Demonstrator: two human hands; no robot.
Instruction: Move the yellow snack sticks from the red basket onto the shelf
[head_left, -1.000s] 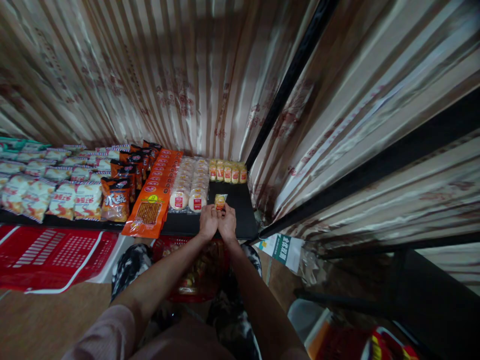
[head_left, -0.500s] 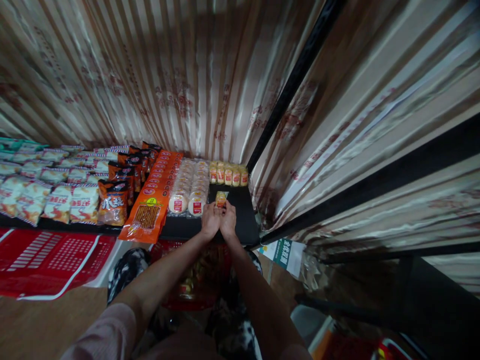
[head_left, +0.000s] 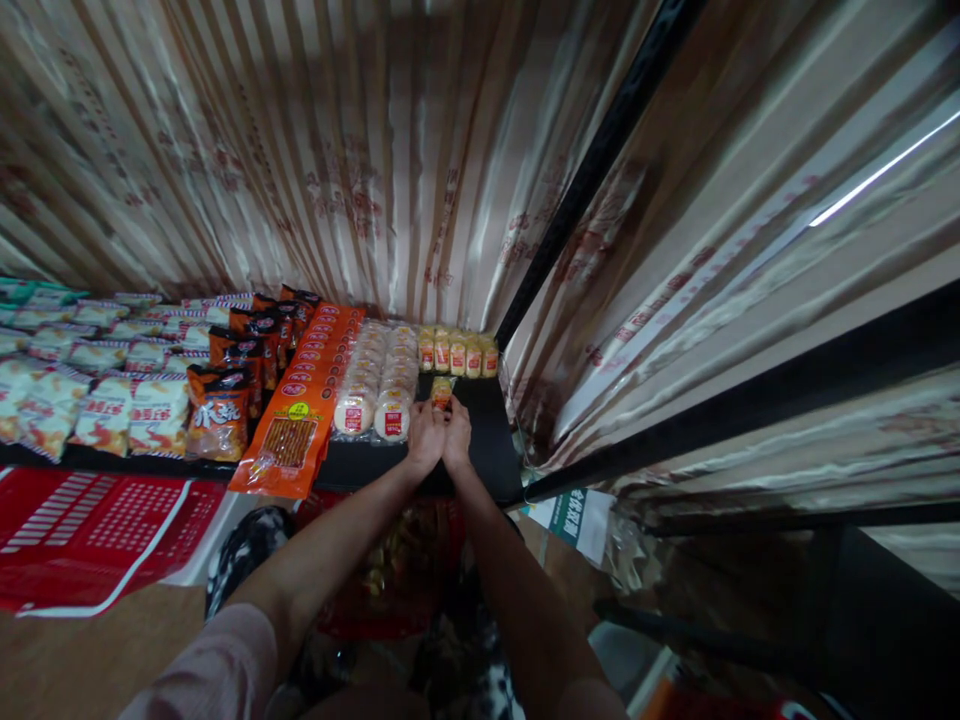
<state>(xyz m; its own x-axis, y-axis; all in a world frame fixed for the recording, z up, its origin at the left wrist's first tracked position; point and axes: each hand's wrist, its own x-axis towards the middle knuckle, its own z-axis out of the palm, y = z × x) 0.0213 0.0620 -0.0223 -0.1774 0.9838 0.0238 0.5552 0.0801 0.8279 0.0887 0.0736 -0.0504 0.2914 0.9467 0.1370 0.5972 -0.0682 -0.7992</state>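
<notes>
A small yellow snack packet (head_left: 442, 391) with a red label is pinched between the fingers of my left hand (head_left: 427, 433) and my right hand (head_left: 455, 432), close above the black shelf (head_left: 491, 430). Behind it a row of matching yellow packets (head_left: 458, 354) stands along the back of the shelf. Just left of my left hand are two columns of round white crackers (head_left: 373, 385) in clear wrappers with red labels. My fingertips are partly hidden behind the backs of my hands.
Farther left lie overlapping orange snack bags (head_left: 294, 420), dark orange-and-black bags (head_left: 217, 410) and rows of white bags (head_left: 157, 412). A red basket (head_left: 97, 530) stands at lower left; another red basket (head_left: 375, 615) with packets sits between my knees. Black posts (head_left: 600, 145) and a pleated curtain (head_left: 405, 180) bound the shelf.
My hands and the yellow packet have shifted very slightly toward the back row of packets. The camera view has tilted a little; the other goods look unmoved.
</notes>
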